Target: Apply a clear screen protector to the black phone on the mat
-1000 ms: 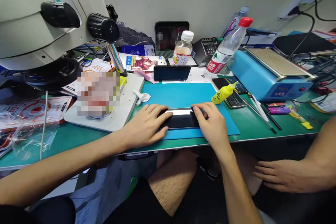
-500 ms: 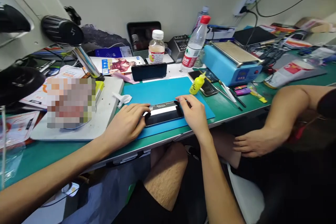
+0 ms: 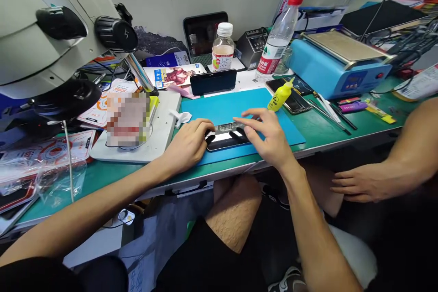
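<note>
On the blue mat (image 3: pixel 244 100) lies a black glossy smartphone (image 3: pixel 224 142), flat, with a bright reflection across its face and a greyish strip along the far side. My left hand (image 3: pixel 191 141) grips its left end, thumb and curled fingers at the edge. Over the right end is my right hand (image 3: pixel 267 134), its fingers spread and the index finger stretched towards the far edge; whether a fingertip touches the glass I cannot tell. Just beyond that hand stands a yellow dropper bottle (image 3: pixel 280 96). A second phone (image 3: pixel 214 83) leans upright behind the mat.
A microscope (image 3: pixel 51 41) overhangs the left side, beside a white board (image 3: pixel 164 123). Drink bottles (image 3: pixel 224 48) and a blue heating plate machine (image 3: pixel 338 66) line the back. Tweezers (image 3: pixel 328 112) and another phone (image 3: pixel 294 100) lie right. Another person's hand (image 3: pixel 362 182) rests at right.
The whole view has shifted, so the bench appears further right. My right hand has loosened from the smartphone's right end and its fingers have spread. My left hand stays at the left end.
</note>
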`<state>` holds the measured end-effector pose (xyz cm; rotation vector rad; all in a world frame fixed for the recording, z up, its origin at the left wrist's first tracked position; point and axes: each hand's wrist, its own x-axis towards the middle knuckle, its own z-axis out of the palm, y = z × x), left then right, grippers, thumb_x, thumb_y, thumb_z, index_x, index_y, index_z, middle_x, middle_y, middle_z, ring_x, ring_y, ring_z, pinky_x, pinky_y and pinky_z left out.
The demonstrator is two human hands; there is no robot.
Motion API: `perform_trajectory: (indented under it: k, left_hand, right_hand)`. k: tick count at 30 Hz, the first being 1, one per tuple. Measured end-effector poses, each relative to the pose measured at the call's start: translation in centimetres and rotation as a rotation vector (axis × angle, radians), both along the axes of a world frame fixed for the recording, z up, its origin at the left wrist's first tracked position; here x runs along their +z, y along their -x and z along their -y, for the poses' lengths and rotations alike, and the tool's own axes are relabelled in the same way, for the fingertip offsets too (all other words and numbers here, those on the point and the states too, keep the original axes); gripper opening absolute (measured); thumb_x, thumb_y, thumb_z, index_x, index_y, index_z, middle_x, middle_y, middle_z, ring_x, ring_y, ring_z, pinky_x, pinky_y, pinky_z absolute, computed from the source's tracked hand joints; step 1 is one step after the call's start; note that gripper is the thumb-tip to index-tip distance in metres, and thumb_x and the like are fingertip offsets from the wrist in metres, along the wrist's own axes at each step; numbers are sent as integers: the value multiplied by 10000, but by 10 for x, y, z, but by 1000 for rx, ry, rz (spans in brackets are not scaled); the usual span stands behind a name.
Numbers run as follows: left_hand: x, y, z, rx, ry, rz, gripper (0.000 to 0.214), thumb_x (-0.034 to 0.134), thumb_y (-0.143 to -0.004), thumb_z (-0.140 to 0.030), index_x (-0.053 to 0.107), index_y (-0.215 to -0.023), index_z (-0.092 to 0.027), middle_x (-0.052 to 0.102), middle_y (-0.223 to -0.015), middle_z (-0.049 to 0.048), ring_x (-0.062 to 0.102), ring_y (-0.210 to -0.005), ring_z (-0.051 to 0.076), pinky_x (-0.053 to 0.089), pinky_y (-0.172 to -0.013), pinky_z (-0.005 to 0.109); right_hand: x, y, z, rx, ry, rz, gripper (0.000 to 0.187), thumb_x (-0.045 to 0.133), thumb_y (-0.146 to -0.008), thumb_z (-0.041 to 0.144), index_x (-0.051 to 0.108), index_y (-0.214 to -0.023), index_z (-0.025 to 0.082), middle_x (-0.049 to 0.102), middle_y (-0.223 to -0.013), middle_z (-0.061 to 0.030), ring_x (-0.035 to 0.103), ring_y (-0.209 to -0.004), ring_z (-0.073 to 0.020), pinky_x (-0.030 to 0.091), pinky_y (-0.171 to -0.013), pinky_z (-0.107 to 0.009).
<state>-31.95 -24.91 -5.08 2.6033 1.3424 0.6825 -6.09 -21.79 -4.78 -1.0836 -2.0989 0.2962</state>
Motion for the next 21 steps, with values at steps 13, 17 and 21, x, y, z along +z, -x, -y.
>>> perform_trajectory:
  k: [13,17,21]
  left_hand:
    - [2,0,3,20,1,-9,208,449,-898,-77,534,-1030,-214,629,-1284,105,591,-1129,255,454,-970,412]
    - [3,-1,5,98,10,-34,199,577,-955,-376,538,-1051,-206,601,-1233,121,549,-1148,304,415,-1032,493]
    - [5,-1,6,52,43,-57,315,624,-954,-490,575,-1094,-212,581,-1262,114,544,-1189,297,386,-1095,493]
  right_hand:
    - [42,51,-57,7,326,265,575,446,-930,186,552,-1495,172,747,-1111,-103,671,-1047,-277,517,-956,-418]
    - [24,24,-30,96,74,173,311,524,-1004,335,734,-1205,225,667,-1296,-110,600,-1227,-297,476,-1069,-466]
    - [3,-2,-11,188,139,109,225,648,-971,412,751,-1134,297,652,-1400,-45,554,-1333,-289,414,-1156,-501]
